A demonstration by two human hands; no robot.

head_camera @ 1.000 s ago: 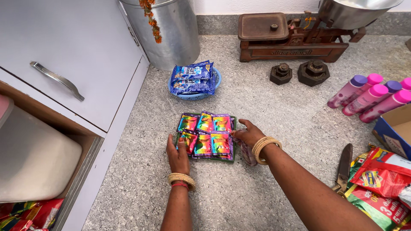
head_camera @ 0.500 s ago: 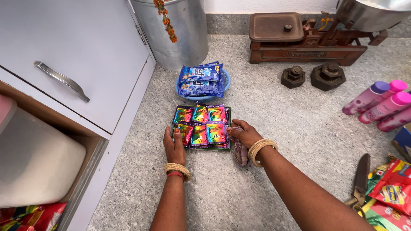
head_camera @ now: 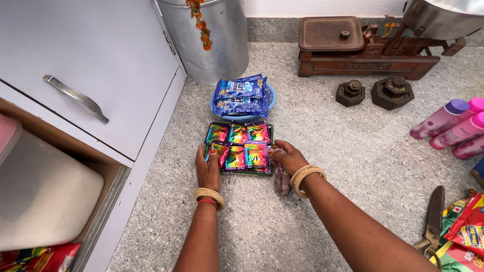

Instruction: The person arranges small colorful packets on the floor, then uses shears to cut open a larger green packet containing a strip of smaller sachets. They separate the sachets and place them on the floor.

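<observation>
A flat stack of shiny multicoloured sachets (head_camera: 238, 147) lies on the speckled grey counter (head_camera: 333, 151). My left hand (head_camera: 207, 168) rests on the stack's near left corner, fingers flat against it. My right hand (head_camera: 287, 158) presses against the stack's right edge, with a small crumpled cloth (head_camera: 282, 179) under the palm. Both wrists wear bangles. Just beyond the stack, a blue basket (head_camera: 242, 103) holds blue packets (head_camera: 239, 93).
A metal canister (head_camera: 209, 38) stands at the back, a rusty balance scale (head_camera: 363, 48) and two iron weights (head_camera: 375, 92) to its right. Pink bottles (head_camera: 454, 126), scissors (head_camera: 433, 219) and red packets (head_camera: 466, 231) lie at the right. Grey drawers (head_camera: 91, 85) stand at left.
The view has drifted, so everything sits a little further right and lower. Both hands stay against the sachet stack, the left a bit nearer its corner.
</observation>
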